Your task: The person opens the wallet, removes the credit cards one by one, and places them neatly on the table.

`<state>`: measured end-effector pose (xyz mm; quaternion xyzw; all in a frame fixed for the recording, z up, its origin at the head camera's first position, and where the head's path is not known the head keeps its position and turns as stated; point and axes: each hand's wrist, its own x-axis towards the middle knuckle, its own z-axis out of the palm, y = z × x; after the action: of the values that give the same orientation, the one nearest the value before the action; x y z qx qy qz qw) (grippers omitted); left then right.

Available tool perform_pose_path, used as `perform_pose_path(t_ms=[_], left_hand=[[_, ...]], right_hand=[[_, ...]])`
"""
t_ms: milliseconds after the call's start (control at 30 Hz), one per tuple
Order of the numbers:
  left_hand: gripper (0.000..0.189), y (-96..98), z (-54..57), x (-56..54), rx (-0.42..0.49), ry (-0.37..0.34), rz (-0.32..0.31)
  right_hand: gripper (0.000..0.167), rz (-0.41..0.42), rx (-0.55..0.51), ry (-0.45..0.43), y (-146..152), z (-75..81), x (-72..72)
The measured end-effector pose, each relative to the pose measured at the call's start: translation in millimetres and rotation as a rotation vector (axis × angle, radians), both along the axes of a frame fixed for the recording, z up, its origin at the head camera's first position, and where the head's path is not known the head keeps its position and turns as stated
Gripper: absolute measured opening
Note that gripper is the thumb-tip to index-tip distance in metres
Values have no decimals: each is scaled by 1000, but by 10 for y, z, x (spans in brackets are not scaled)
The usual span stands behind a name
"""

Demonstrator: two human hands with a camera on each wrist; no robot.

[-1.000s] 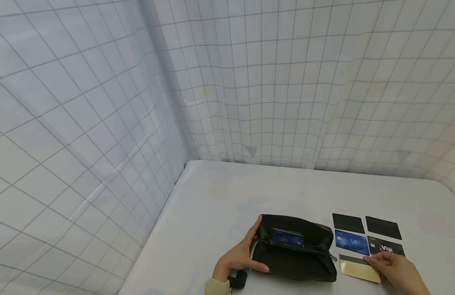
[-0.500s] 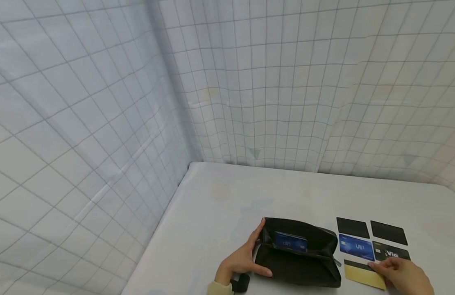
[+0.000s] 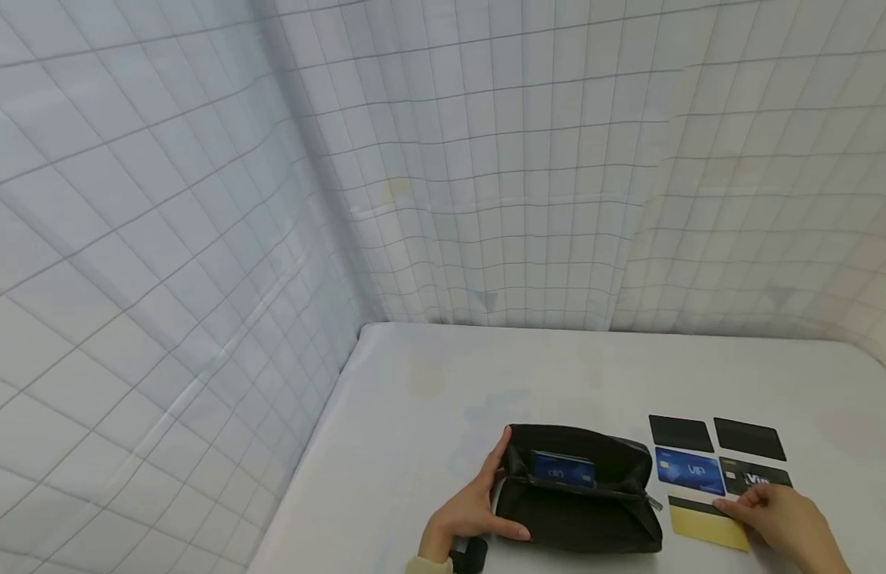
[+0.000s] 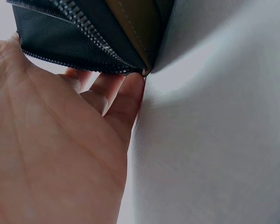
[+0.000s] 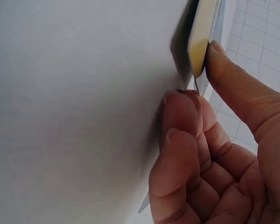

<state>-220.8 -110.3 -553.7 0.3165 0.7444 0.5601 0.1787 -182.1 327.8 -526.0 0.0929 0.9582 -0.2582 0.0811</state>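
A black zip wallet (image 3: 579, 522) lies spread open on the table, with a blue card (image 3: 563, 470) standing in its inner pocket. My left hand (image 3: 466, 508) grips the wallet's left end, thumb along the front flap and fingers behind the edge. In the left wrist view, fingertips meet the wallet's zipped corner (image 4: 79, 37). To the right, my right hand (image 3: 785, 518) pinches a gold card (image 3: 703, 526) with a dark stripe by its right side. The right wrist view shows the thumb on one face of this gold card (image 5: 199, 53) and fingers beneath.
Above the gold card lie a blue VIP card (image 3: 690, 472) and a black Vip card (image 3: 740, 476), partly overlapped by my right hand. Two plain black cards (image 3: 681, 433) form the row behind. The white table (image 3: 414, 414) ends at grid-patterned curtains (image 3: 486, 199).
The head view has shifted slightly. My left hand stays on the wallet and my right hand stays at the gold card's right side, with little visible movement.
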Motion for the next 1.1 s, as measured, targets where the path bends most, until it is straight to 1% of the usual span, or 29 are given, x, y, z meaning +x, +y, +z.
perform_pose_path(t_ms=[100,267,433,500,667,800,900,1100], left_hand=[[117,-8,-16,1,18,31,-3],[119,-23,-3,-23,12,43,5],[120,-19,4,-35,-15,49,8],[120,-16,1,-36,-22,43,4],[120,-11,-25,-36,-12,26,-13],[119,-8,-16,-39,-16,46,-14],[119,-13,-6,-41,-21,47,-6],[120,-16,2,-30,-49,6,29]], right_hand=[[51,17,9,13,-17,26,9],[51,26,18,12,-46,67,-44],[55,-15,9,-20,-64,75,-49],[56,-30,9,-35,-63,66,-34],[60,-34,12,-47,-41,41,8],[63,-28,19,-41,-30,40,2],[62,-20,37,-41,-35,50,-11],[61,-21,73,-54,-48,84,-19]])
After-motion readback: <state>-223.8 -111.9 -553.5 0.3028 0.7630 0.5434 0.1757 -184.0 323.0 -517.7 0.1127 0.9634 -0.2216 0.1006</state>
